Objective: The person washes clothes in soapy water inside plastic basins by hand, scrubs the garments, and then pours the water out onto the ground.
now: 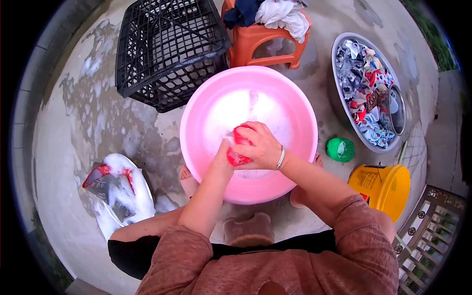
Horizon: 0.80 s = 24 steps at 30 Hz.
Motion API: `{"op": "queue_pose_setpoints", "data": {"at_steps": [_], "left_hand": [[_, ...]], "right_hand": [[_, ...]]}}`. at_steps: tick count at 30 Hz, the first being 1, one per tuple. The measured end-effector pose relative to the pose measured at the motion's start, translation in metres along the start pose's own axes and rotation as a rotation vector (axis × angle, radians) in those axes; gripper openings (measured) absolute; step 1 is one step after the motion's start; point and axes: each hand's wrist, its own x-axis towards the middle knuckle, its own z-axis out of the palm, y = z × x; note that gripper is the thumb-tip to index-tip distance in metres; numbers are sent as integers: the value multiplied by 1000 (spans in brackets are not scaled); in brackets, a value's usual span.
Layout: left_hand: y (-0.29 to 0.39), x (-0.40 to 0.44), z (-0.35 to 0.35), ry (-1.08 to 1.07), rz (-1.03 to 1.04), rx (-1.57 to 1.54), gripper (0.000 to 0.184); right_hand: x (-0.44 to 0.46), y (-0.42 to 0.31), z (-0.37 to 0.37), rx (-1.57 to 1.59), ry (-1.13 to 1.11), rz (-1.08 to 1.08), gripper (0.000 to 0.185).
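Note:
Over the pink basin (196, 162) on the ground, both of my hands close around a wet red cloth (238, 158) with white suds on it. My right hand (264, 147), wearing a silver bangle at the wrist, has its fingers wrapped over the cloth from the right. From the left, my left hand (225, 153) presses against it, its fingers mostly hidden behind the cloth and the right hand. Foamy, whitish water (275, 118) covers the basin's bottom. What kind of garment the cloth is I cannot make out.
A black plastic crate (172, 54) and an orange stool (241, 46) bearing clothes (280, 14) stand beyond the basin. At right are a grey tub (339, 88) of laundry, a green object (340, 149) and a yellow bucket (366, 182). Sudsy items fill a basin (150, 189) at left.

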Motion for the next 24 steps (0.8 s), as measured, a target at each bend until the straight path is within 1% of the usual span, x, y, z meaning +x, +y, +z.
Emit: {"op": "queue_pose_setpoints", "data": {"at_steps": [1, 2, 3, 4, 6, 7, 9, 10, 11, 12, 14, 15, 16, 17, 18, 19, 20, 21, 22, 24], "left_hand": [[-1, 0, -2, -9, 19, 128, 34], [-3, 4, -6, -12, 19, 131, 34], [-8, 8, -13, 25, 19, 130, 32], [-14, 14, -21, 63, 19, 128, 30], [-22, 27, -35, 136, 24, 129, 26], [-25, 31, -42, 174, 27, 131, 25], [-22, 30, -38, 210, 47, 136, 23], [-20, 27, -36, 297, 47, 205, 20], [-17, 24, -29, 381, 49, 272, 18], [-13, 22, -22, 377, 61, 271, 18], [-4, 14, -5, 404, 206, 155, 17], [10, 15, 9, 391, 252, 117, 17], [28, 18, 15, 367, 316, 132, 19], [51, 6, 66, 512, 343, 112, 23], [80, 11, 72, 276, 369, 128, 27], [105, 3, 95, 225, 419, 109, 28], [129, -7, 117, 174, 472, 91, 30], [152, -9, 120, 85, 487, 154, 33], [174, -11, 121, -4, 500, 215, 38], [211, -17, 122, 313, 402, 441, 47]], "right_hand": [[-5, 0, 4, 24, 94, 13, 41], [-9, 0, 6, 47, 187, 27, 38], [-10, -5, 11, -17, 305, 74, 33], [-10, -9, 17, -19, 305, 75, 33], [-10, -13, 29, -57, 437, 202, 30], [-11, -16, 35, -57, 441, 200, 30], [-11, -21, 44, -66, 484, 377, 27], [-11, -23, 48, -63, 489, 369, 27], [-9, -25, 49, 40, 462, 494, 25], [-6, -25, 49, 143, 429, 615, 23], [12, -19, 44, 180, 409, 605, 23], [28, -19, 37, 220, 389, 612, 23], [47, -16, 30, 244, 422, 599, 25], [72, -15, 15, 299, 435, 603, 25], [98, -16, -3, 375, 425, 639, 30], [121, -1, -2, 402, 588, 405, 40], [142, 10, -9, 491, 527, 386, 53], [158, 6, -32, 518, 427, 457, 58], [170, 16, -36, 548, 473, 354, 56], [165, 29, -50, 454, 304, 454, 46]]}}
